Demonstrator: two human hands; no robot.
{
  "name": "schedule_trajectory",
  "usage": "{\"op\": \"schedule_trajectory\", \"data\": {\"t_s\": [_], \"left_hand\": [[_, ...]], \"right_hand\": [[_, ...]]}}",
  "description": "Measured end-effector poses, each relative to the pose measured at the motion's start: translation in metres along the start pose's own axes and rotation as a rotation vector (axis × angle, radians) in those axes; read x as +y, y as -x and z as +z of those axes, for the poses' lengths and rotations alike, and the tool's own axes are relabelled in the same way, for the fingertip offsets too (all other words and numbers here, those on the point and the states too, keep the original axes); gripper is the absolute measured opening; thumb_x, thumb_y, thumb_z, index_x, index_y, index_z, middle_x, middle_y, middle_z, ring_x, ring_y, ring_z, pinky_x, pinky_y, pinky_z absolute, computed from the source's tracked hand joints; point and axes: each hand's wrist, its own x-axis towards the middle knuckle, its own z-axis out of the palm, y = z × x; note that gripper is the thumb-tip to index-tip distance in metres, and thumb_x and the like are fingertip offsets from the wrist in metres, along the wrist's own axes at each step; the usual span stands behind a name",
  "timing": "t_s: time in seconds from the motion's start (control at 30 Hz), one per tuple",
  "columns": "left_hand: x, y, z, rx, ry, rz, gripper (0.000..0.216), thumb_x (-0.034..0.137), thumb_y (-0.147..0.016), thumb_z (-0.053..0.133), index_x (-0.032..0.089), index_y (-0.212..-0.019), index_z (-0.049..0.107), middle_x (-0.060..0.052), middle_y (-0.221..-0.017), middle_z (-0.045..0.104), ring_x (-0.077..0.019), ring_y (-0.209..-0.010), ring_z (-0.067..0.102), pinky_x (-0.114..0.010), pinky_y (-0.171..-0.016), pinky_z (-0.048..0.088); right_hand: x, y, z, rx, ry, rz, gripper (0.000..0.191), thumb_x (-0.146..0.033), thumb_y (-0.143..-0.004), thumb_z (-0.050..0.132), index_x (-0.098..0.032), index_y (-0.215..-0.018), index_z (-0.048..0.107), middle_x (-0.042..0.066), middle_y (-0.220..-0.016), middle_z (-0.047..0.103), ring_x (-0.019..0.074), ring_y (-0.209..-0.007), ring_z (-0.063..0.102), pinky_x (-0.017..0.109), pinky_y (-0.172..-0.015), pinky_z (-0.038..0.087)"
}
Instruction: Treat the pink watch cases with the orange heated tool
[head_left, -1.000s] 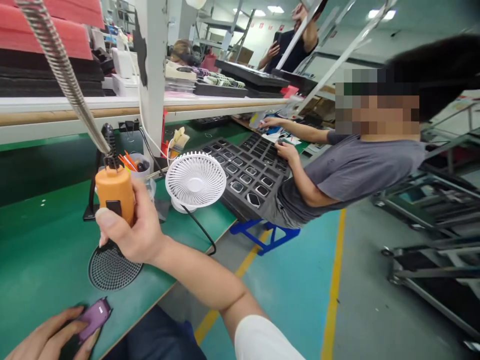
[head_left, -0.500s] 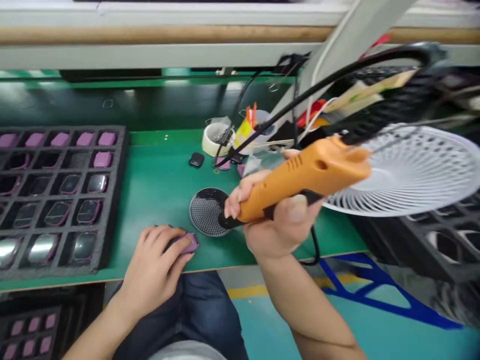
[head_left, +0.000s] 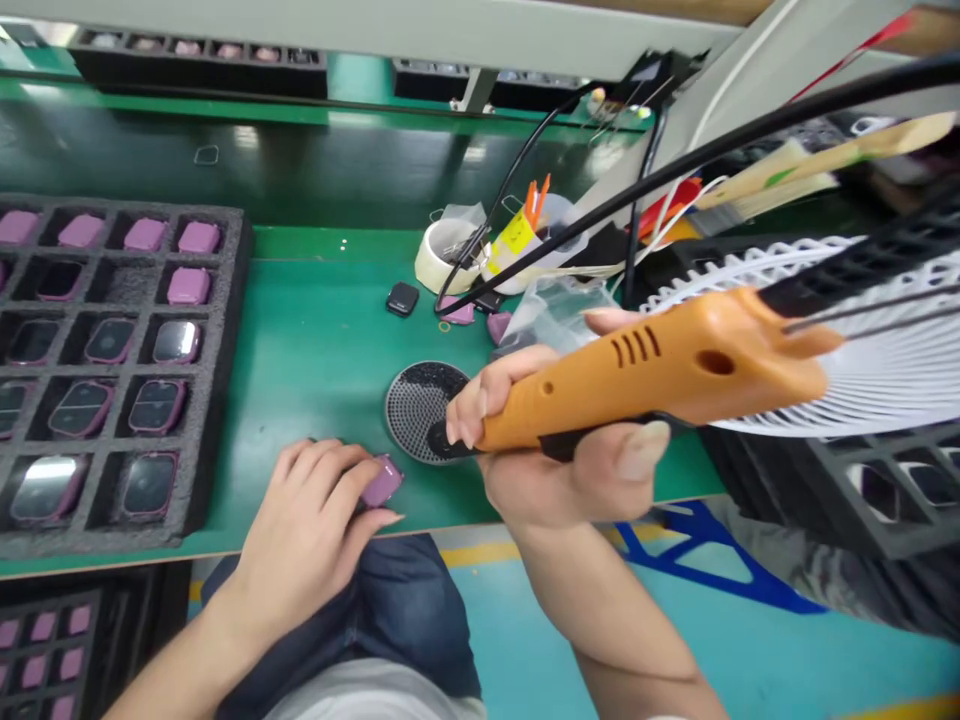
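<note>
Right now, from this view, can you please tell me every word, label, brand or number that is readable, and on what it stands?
Nothing can be read clearly.
The yellow paper label on the translucent plastic cup: too small and blurred to read.
The orange plastic handheld tool in the right hand: no text visible.

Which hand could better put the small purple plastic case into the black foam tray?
Probably the left hand: it holds the small purple plastic case near the black foam tray. The right hand grips an orange plastic handheld tool.
</note>
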Motion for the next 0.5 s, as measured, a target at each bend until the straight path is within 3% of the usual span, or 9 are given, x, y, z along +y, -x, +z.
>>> {"op": "schedule_trajectory", "data": {"t_s": [0.27,0.5], "left_hand": [[-0.0005,0.0015,-0.001,-0.008,0.056,-0.048,0.039,0.047,-0.116,0.071,0.019,-0.141,0.061,-0.013,-0.136,0.078,-0.0321,-0.128,0.07,-0.05,-0.113,0.049],[-0.0035,0.0027,-0.0011,0.002,0.084,-0.061,0.041,0.049,-0.113,0.076,0.02,-0.139,0.062,-0.012,-0.135,0.079,-0.0325,-0.128,0.071,-0.049,-0.112,0.051]], "right_hand": [[-0.0002,0.0057,0.0044,-0.007,-0.001,0.011,0.044,-0.071,-0.091,0.087,-0.043,-0.122,0.071,-0.006,-0.075,0.065,0.0169,-0.044,0.052,0.035,-0.04,0.048],[-0.0002,0.0071,0.0044,0.051,-0.014,0.081,0.048,-0.07,-0.079,0.098,-0.046,-0.116,0.077,-0.004,-0.073,0.069,0.0203,-0.044,0.055,0.039,-0.042,0.051]]}}
